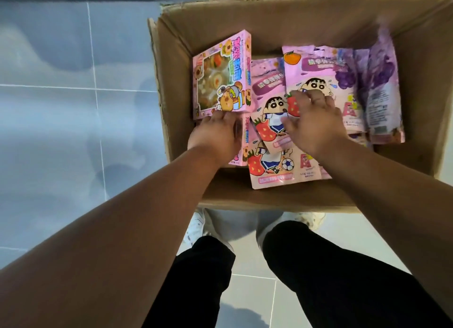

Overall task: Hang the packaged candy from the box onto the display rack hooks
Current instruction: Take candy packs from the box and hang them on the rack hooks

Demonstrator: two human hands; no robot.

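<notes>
An open cardboard box (176,65) stands on the floor in front of my feet. Inside lie several pink candy pouches with a cartoon boy and strawberries (272,165), more pouches with grape and orange prints (321,65), and a purple pouch (384,82) leaning at the right wall. A pink windowed candy carton (220,75) leans at the left. My left hand (215,135) rests flat at that carton's lower edge, over a second pink carton (241,153). My right hand (316,121) hovers on the pouches, fingers bent with tips touching one, thumb spread apart. No display rack is in view.
Grey-blue floor tiles (73,82) spread to the left of the box. My legs in black trousers (318,278) and white shoes (196,226) stand right against the box's near wall.
</notes>
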